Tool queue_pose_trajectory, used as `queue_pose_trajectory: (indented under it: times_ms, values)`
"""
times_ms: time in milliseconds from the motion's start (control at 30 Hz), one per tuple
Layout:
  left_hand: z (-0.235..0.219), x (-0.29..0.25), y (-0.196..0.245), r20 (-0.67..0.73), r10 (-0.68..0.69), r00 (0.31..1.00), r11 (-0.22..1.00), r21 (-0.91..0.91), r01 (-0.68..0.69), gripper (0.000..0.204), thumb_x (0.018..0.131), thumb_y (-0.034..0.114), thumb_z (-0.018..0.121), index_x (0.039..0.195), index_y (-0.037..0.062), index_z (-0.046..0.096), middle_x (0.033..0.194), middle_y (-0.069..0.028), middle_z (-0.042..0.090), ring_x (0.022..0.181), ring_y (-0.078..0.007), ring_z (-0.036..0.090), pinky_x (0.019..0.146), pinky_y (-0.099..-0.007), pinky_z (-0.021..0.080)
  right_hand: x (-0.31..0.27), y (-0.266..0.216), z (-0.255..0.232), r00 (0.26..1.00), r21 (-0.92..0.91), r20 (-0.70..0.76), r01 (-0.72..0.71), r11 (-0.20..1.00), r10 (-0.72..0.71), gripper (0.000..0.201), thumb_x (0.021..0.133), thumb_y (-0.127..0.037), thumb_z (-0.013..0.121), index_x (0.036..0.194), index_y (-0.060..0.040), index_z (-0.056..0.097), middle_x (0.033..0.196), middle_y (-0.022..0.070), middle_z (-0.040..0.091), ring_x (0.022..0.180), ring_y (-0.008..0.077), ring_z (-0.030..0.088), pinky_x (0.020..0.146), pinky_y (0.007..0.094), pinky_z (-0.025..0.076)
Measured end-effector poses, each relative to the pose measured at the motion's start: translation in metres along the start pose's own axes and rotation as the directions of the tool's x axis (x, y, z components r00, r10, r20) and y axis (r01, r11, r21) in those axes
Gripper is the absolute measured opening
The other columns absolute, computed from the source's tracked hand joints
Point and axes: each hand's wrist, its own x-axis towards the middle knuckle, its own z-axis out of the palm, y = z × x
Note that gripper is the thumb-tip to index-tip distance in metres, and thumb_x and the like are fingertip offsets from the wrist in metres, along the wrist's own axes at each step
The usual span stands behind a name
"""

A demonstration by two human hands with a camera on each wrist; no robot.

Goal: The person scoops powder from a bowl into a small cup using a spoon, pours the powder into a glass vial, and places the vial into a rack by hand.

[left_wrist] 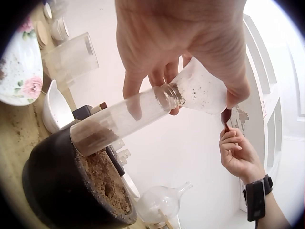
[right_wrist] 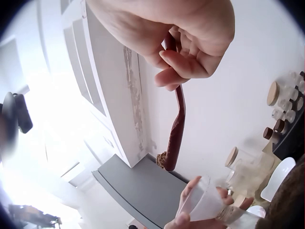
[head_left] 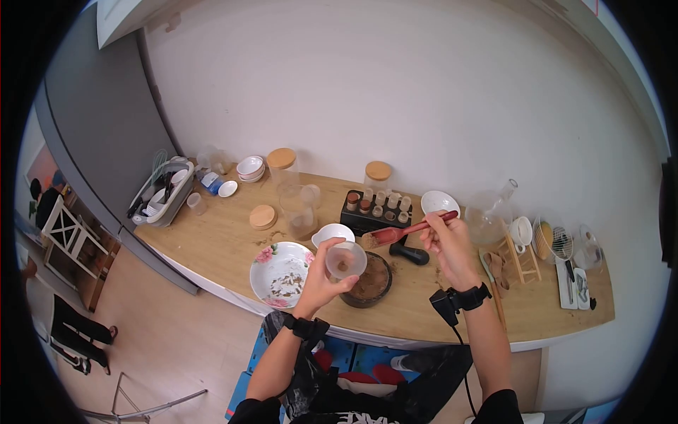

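Nearest, the left hand (head_left: 321,279) curls its thumb and fingers round a translucent funnel (left_wrist: 202,90), whose narrow end sits in the neck of a clear glass tube (left_wrist: 128,119). The right hand (head_left: 452,251) pinches the handle of a red scoop (head_left: 387,236), its fingers curled and its brown load near the funnel. Just below the left hand, a dark bowl (left_wrist: 55,186) of brown powder takes up the counter (head_left: 452,304) near its front edge. A flowered plate (head_left: 265,279) with brown bits stands beside it, to the left. Close behind are a white spouted bowl (head_left: 333,232), a black-handled tool (head_left: 409,255) and a black rack (head_left: 353,225) of small corked vials. Farther out stand wooden-lidded jars, a round glass flask (head_left: 487,220) and, at the left end, a dish basket (head_left: 169,205). Beyond it is a tall grey cabinet (head_left: 106,106).

The head view looks into the funnel's mouth and hides most of the tube; the left wrist view shows brown powder in the tube's lower end. The right wrist view shows the clump at the scoop's tip from the side.
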Motion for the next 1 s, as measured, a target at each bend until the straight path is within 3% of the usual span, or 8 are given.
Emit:
queue_pose_trajectory:
  times_ms: [167,300,367,800,1000]
  values:
    - [0.001,0.000,0.006,0.002,-0.018,1.000,1.000,0.020,0.017,0.072,0.067,0.016,0.077,0.128,0.0074,0.038,0.106,-0.0080,0.055,0.101,-0.0173,0.053,0.092,-0.0321,0.041,0.000,0.008,0.018,0.999,-0.004,0.047,0.003,1.000,-0.003,0.016,0.092,-0.016,0.057,0.089,-0.0004,0.057,0.067,0.0064,0.060,0.050,0.0082,0.053,0.042,0.0185,0.033]
    - [0.000,0.001,0.005,-0.002,0.016,1.000,0.998,0.060,-0.016,0.072,0.067,0.017,0.076,0.127,0.0070,0.038,0.111,-0.0098,0.053,0.105,-0.0195,0.053,0.094,-0.0332,0.040,-0.002,0.021,0.023,0.996,-0.092,0.084,0.009,0.996,-0.001,0.016,0.092,-0.016,0.057,0.091,-0.0009,0.058,0.068,0.0060,0.061,0.051,0.0082,0.054,0.044,0.0189,0.037]
    - [0.000,0.001,0.004,-0.003,0.030,1.000,0.997,0.072,-0.030,0.071,0.067,0.017,0.076,0.127,0.0072,0.039,0.114,-0.0104,0.052,0.107,-0.0203,0.052,0.095,-0.0334,0.040,-0.003,0.023,0.026,0.995,-0.224,0.098,0.041,0.974,-0.019,0.015,0.092,-0.016,0.057,0.093,-0.0009,0.058,0.069,0.0061,0.061,0.053,0.0085,0.056,0.046,0.0188,0.040]
    - [-0.001,0.001,0.001,0.016,0.012,1.000,0.998,0.062,-0.013,0.072,0.068,0.020,0.077,0.127,0.0064,0.038,0.119,-0.0117,0.049,0.111,-0.0224,0.051,0.096,-0.0343,0.040,-0.008,0.029,0.035,0.981,-0.276,0.194,0.080,0.958,-0.026,0.011,0.090,-0.011,0.058,0.092,0.0003,0.060,0.072,0.0075,0.062,0.058,0.0100,0.059,0.052,0.0216,0.044]
    - [0.000,0.000,0.003,0.001,0.035,0.999,0.995,0.096,-0.035,0.073,0.068,0.018,0.077,0.128,0.0064,0.038,0.115,-0.0112,0.051,0.108,-0.0208,0.052,0.096,-0.0336,0.040,-0.009,0.028,0.038,0.941,-0.259,0.318,0.206,0.944,-0.118,0.008,0.087,-0.005,0.058,0.091,0.0011,0.060,0.077,0.0045,0.062,0.062,0.0095,0.058,0.058,0.0216,0.046]
